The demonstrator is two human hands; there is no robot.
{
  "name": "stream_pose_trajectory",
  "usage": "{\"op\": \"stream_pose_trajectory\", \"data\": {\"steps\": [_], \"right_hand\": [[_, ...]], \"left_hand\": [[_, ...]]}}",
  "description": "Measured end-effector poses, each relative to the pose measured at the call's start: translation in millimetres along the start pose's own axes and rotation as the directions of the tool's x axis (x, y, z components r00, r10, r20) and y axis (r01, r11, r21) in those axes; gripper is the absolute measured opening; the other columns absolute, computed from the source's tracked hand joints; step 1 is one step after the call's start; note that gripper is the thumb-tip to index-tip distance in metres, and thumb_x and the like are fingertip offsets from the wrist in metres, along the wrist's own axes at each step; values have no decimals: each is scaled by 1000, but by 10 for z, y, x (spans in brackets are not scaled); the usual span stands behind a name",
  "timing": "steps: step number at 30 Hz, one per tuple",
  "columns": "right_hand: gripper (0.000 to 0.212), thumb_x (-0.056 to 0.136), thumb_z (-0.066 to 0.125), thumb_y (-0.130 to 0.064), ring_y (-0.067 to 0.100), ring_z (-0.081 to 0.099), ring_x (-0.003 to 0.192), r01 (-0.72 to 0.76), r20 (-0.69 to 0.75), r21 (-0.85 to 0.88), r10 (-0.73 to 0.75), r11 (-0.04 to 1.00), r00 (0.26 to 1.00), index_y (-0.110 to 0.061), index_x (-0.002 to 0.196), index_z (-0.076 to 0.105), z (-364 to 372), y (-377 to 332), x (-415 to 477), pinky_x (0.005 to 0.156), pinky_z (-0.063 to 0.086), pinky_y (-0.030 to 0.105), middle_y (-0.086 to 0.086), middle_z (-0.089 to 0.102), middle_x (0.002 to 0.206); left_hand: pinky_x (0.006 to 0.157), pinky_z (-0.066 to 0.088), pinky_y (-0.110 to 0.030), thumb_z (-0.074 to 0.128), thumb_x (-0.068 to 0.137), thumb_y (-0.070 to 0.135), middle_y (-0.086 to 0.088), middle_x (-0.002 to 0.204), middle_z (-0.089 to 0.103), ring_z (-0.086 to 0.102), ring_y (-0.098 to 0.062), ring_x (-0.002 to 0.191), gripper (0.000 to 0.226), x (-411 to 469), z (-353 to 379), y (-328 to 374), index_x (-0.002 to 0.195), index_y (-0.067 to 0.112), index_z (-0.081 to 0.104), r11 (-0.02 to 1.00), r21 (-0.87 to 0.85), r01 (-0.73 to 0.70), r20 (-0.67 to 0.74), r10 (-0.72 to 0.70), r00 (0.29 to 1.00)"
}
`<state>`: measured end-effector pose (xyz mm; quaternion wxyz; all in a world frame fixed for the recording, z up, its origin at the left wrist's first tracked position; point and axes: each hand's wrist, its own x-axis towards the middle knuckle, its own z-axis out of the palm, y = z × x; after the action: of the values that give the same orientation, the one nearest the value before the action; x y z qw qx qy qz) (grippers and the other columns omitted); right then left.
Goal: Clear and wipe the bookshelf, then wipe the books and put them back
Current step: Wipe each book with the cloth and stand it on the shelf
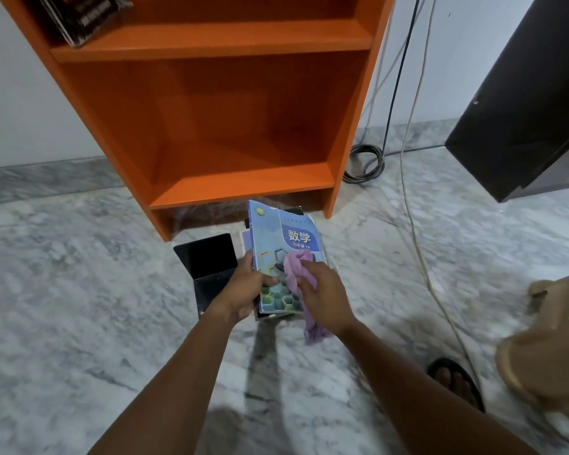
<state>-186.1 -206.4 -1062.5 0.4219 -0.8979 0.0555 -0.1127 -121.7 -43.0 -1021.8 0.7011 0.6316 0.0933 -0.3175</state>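
Note:
My left hand [245, 292] grips the left edge of a blue textbook [278, 234] with hexagon patterns, held tilted above the floor. A purple cloth [294, 267] is bunched in my right hand [326, 298] and pressed on the book's cover, its tail hanging below my wrist. Under the book lie other books in a low pile [294, 211] on the floor, mostly hidden. An orange bookshelf [243, 188] stands just behind; its bottom compartment holds nothing. On the shelf above, at the left, several dark books [79, 18] lean.
A black folder-like item [211, 267] lies open on the marble floor left of the book. Cables [365, 162] coil and trail right of the shelf. A dark cabinet [523, 110] stands at right. A tan stool [552, 349] and my sandalled foot [457, 382] are at lower right.

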Motion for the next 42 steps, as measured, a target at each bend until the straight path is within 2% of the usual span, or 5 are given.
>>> {"op": "stream_pose_trajectory", "data": {"steps": [7, 21, 27, 31, 42], "right_hand": [[44, 96, 44, -38, 31, 49, 104, 199, -132, -39, -203, 979, 970, -17, 130, 61, -103, -892, 195, 88, 39, 42, 11, 54, 117], [53, 101, 36, -52, 44, 58, 110, -358, -341, 122, 378, 926, 861, -10, 125, 60, -812, -977, 326, 94, 47, 49, 25, 62, 115], [60, 96, 52, -59, 36, 71, 104, -556, 226, 737, 633, 386, 740, -7, 120, 68, -816, -727, 57, 95, 56, 51, 19, 72, 120], [70, 89, 46, -63, 39, 68, 113, -447, 449, 892, 237, -64, 862, -11, 130, 69, -1144, -1359, -181, 86, 60, 53, 19, 67, 132], [17, 79, 72, -7, 16, 67, 69, 215, -212, 467, -127, 858, 969, -13, 95, 72, -1052, -1934, -87, 62, 56, 35, 0, 73, 78]], "left_hand": [[104, 48, -59, 53, 86, -25, -26, 136, 60, 60, -45, 123, 63, -691, -50, 362, 139, 9, 54, 985, 84, -153, 279, 125, 952], [90, 59, -48, 56, 85, -22, -13, 132, 68, 66, -38, 116, 79, -1828, -274, 825, 147, 26, 46, 944, 32, -327, 343, 297, 891], [80, 62, -41, 54, 88, -18, -10, 130, 69, 68, -35, 115, 70, -1942, -317, 912, 141, 29, 52, 922, -38, -385, 234, 383, 894], [78, 62, -36, 53, 90, -17, -5, 125, 72, 70, -27, 111, 66, -1919, -322, 1014, 137, 29, 55, 902, -42, -429, 174, 430, 886], [81, 52, -32, 68, 88, 51, 11, 129, 66, 68, -13, 107, 62, -1835, 64, 1204, 141, 46, 36, 870, 183, -458, -60, 475, 878]]}}
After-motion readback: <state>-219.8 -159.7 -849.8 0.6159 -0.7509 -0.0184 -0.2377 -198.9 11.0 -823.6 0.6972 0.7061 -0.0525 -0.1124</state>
